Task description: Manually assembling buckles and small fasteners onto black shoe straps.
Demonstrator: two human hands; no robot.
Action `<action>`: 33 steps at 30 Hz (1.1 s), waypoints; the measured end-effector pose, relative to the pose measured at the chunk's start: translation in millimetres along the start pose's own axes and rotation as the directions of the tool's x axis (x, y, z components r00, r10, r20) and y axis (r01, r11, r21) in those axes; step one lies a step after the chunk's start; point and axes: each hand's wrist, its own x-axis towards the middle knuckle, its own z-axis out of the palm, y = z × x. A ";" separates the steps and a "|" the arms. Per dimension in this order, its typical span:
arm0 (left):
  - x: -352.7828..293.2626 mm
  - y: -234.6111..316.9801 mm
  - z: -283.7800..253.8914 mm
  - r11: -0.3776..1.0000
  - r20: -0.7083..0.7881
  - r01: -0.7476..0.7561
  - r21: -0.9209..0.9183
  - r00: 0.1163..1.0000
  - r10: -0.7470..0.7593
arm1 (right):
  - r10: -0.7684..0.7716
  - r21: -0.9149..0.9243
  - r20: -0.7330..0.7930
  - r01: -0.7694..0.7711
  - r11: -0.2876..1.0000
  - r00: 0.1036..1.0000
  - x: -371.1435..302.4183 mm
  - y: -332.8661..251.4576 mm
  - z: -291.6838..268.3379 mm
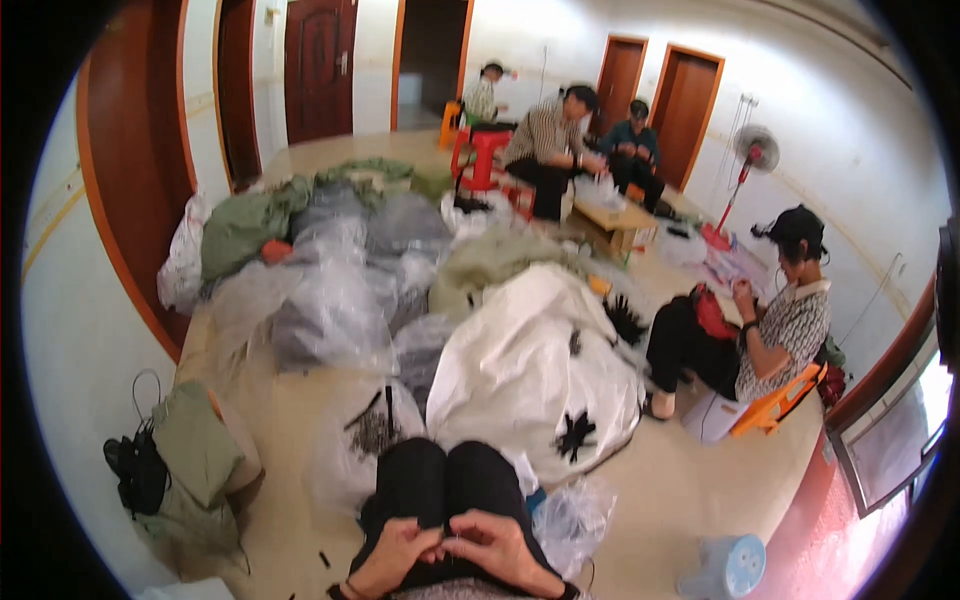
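Over my black-trousered lap, my left hand (398,553) and my right hand (492,546) meet with fingers pinched together. Whatever lies between the fingertips is too small and blurred to name. Just past my knees stands a see-through plastic bag (335,455) of small dark pieces (372,432), with black strips (389,405) sticking up. A big white sack (510,350) spreads in front of me, and a bunch of black strips (575,436) rests on it. Beside my right thigh sits a crumpled see-through bag (575,525).
Stuffed grey plastic bags (335,310) and green sacks (245,230) fill the middle floor. A person (790,310) sits at right; several others work farther back. A blue stool (735,567) stands at lower right, a red fan (755,150) by the wall, green fabric (195,450) at left.
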 end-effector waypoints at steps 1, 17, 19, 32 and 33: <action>-0.6 2.9 0.6 0.996 0.024 -0.044 0.073 0.999 0.042 | 0.046 0.161 0.014 -0.048 0.986 0.999 3.3 -15.2 2.7; 8.7 19.7 33.5 0.952 -0.020 -0.284 0.117 0.958 0.288 | -0.038 0.118 -0.240 0.068 0.991 0.970 -9.2 -47.4 -12.6; 4.0 19.4 35.2 0.931 -0.020 -0.334 0.146 0.940 0.340 | -0.018 0.080 -0.216 0.036 0.996 0.976 -15.6 -55.5 -9.8; -3.8 34.3 34.1 0.976 0.090 -0.211 -0.047 0.973 0.214 | -0.023 0.461 -0.042 0.040 0.887 0.999 -19.8 -48.8 -20.1; -4.9 34.8 33.7 0.976 0.077 -0.210 -0.049 0.974 0.214 | -0.020 0.459 -0.042 0.037 0.888 0.999 -18.9 -47.3 -20.6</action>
